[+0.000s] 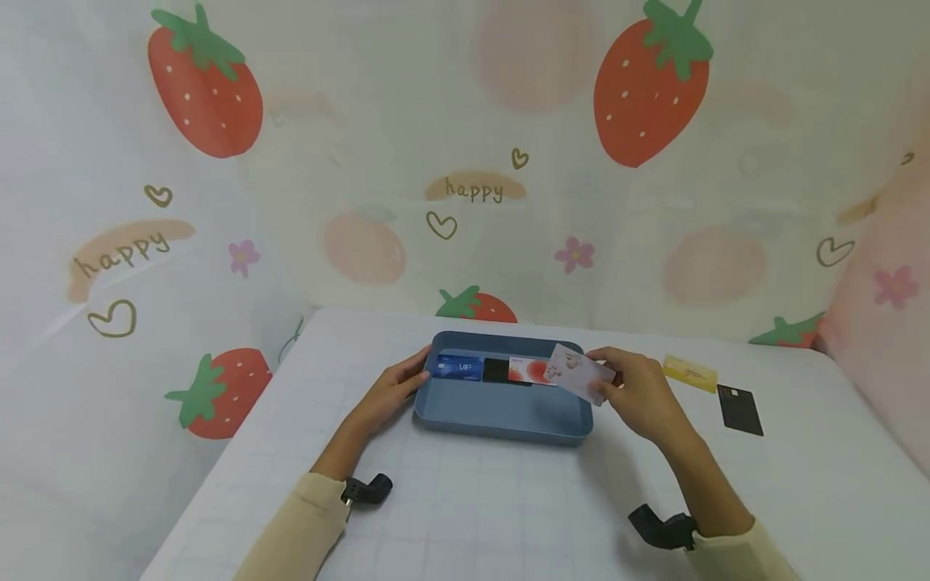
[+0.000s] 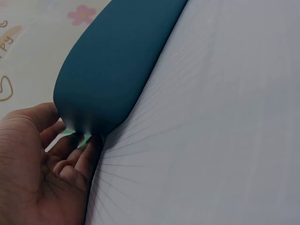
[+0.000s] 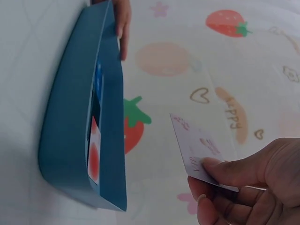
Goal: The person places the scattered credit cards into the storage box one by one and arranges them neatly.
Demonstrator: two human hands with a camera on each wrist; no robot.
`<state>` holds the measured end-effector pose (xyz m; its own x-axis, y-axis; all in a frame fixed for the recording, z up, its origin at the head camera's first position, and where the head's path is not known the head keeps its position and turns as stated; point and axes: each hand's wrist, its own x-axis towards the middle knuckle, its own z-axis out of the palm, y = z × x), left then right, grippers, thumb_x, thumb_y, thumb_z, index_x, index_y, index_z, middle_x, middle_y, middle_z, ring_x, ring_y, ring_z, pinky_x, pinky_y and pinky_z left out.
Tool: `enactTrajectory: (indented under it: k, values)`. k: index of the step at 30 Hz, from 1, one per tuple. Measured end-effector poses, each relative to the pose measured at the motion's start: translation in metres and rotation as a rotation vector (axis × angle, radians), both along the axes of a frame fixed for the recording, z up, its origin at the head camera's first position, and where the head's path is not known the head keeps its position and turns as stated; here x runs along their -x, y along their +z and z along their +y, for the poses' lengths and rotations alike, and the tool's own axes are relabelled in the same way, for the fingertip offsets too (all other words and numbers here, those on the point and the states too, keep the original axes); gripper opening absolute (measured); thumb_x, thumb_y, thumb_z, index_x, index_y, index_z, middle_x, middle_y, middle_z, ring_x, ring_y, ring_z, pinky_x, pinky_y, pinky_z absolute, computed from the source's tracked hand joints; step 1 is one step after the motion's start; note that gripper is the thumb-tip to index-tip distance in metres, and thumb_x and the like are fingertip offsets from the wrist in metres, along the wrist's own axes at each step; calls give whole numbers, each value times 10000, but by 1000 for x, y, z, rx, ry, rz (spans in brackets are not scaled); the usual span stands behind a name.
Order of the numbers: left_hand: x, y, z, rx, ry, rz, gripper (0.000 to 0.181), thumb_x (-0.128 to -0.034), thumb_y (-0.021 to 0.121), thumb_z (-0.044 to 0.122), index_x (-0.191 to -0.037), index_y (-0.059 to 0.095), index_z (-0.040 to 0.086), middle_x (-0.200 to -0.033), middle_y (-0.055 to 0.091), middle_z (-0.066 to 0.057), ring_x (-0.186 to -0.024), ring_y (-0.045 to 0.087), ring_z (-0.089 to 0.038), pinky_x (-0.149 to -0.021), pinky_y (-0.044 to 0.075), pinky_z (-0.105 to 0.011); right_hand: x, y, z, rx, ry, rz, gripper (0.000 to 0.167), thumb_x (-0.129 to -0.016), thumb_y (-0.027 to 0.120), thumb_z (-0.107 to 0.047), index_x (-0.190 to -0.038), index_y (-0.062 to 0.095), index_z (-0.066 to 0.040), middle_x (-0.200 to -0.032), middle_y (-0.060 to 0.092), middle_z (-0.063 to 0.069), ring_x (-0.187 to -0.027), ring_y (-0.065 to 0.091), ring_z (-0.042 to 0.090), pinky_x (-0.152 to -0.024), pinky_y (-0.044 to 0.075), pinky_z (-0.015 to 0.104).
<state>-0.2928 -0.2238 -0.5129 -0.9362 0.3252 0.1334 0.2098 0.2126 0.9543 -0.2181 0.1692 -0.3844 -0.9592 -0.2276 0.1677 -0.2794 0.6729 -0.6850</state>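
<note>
The right hand point(image 1: 643, 397) pinches a pale pink card point(image 1: 576, 373) between thumb and fingers, tilted above the right end of a blue tray point(image 1: 487, 411). In the right wrist view, this card point(image 3: 192, 145) is held apart from the tray point(image 3: 65, 117) by the right hand point(image 3: 262, 183). The left hand point(image 1: 388, 395) touches the tray's left end; its fingertips rest against the outer wall in the left wrist view. Inside the tray lie a blue VIP card point(image 1: 461, 368), a black card point(image 1: 496, 370) and a red-and-white card point(image 1: 528, 370) in a row.
On the white table point(image 1: 472, 508), right of the tray, lie a yellow card point(image 1: 690, 374) and a black card point(image 1: 739, 410). A cloth with strawberry pictures point(image 1: 407, 121) hangs behind the table.
</note>
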Motion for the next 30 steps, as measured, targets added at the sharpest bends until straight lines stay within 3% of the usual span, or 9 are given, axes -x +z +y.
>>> enactTrajectory:
  k: [10, 19, 30]
  values:
    - [-3, -3, 1, -19, -11, 0, 553, -1076, 509, 135, -1587, 315, 53, -1643, 287, -121, -1520, 248, -274, -1221, 239, -435, -3, -20, -19, -41, 52, 37, 380, -908, 709, 23, -1285, 676, -8, -984, 698, 101, -747, 566, 194, -589, 501, 245]
    - [-3, 1, -1, -12, -4, 18, 554, -1072, 522, 145, -1583, 327, 54, -1634, 303, -140, -1517, 257, -280, -1221, 245, -452, 0, -32, -37, -9, 57, -1, 350, -909, 721, 14, -1257, 690, -1, -1027, 715, 113, -789, 590, 210, -649, 530, 253]
    - [-3, -1, -2, -8, -8, 6, 557, -1073, 521, 157, -1586, 323, 67, -1638, 303, -118, -1520, 254, -256, -1231, 222, -433, 9, -42, -58, 25, 80, -8, 308, -894, 739, 2, -1200, 712, 28, -1018, 742, 126, -748, 629, 189, -630, 567, 257]
